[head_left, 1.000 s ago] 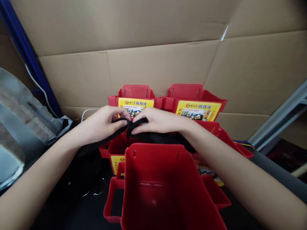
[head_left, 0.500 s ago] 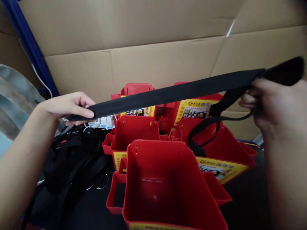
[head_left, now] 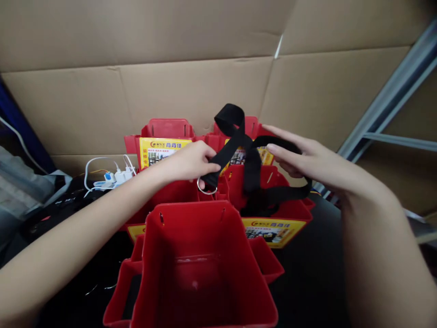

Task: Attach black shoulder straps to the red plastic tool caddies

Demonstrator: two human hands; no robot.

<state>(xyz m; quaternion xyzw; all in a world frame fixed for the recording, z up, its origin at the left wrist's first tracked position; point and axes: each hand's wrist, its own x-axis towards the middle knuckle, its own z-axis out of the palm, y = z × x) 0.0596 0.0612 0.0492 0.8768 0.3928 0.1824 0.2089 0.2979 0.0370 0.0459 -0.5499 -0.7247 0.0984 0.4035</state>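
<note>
A black webbing strap (head_left: 228, 154) with a metal ring (head_left: 207, 187) at its end hangs above the red plastic bins. My left hand (head_left: 198, 161) is closed on that end, pinching it just beside the ring. My right hand (head_left: 307, 159) has its fingers stretched out and apart, and a loop of the strap passes by them, seemingly loose. The strap's lower part drops into the right-hand red bin (head_left: 290, 209). Closest to me stands another red bin (head_left: 196, 232), with nothing inside it.
More red bins with yellow labels (head_left: 164, 150) stand behind. On the left lies a power strip (head_left: 116, 177) with white cables. A cardboard wall (head_left: 194, 91) closes off the back, and a grey metal frame (head_left: 382, 105) rises at the right.
The strap was stretched taut between both hands and now hangs slack in loops. My left hand has come to the middle, my right hand has moved inward and its fingers have opened.
</note>
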